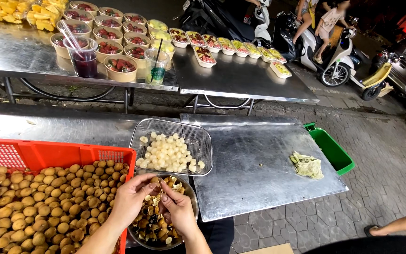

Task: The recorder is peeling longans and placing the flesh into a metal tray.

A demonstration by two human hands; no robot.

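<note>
Both hands over round metal bowl

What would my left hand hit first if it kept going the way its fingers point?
The left hand points right, toward the right hand; its fingertips already meet there on a small fruit above the metal bowl. Depth beyond is unclear.

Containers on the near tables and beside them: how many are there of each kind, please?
Red plastic crate: 1
Wire mesh basket: 1
Metal bowl: 1
Green bin: 1
Total: 4
</note>
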